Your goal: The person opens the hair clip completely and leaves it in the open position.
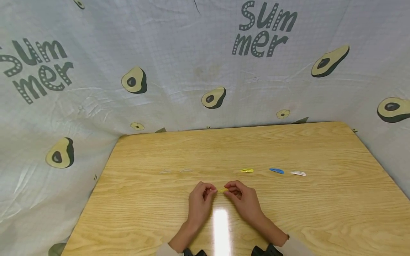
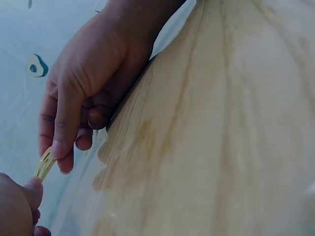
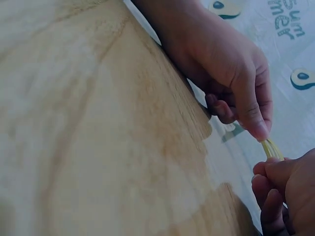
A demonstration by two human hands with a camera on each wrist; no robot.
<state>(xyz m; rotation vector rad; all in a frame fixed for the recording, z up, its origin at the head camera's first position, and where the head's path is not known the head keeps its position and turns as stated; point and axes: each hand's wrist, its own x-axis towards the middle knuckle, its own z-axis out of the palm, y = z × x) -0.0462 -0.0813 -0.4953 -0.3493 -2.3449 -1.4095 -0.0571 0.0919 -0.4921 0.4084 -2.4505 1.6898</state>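
Note:
Between the two hands is a yellow snap hair clip (image 1: 221, 191), held just above the wooden table. My left hand (image 1: 200, 201) pinches one end between thumb and fingers. At the other end, my right hand (image 1: 246, 202) pinches it the same way. The left wrist view shows the slim yellow clip (image 2: 44, 164) stretched between both sets of fingertips. Slits along the yellow clip (image 3: 272, 149) appear in the right wrist view, its ends hidden by the fingers.
Beyond the right hand lie a yellow clip (image 1: 247, 170), a blue clip (image 1: 277, 171) and a white clip (image 1: 298, 173) on the table (image 1: 134, 199). Two pale, thin clip-like pieces (image 1: 165, 171) rest at the left. A printed cloth (image 1: 179, 64) hangs behind.

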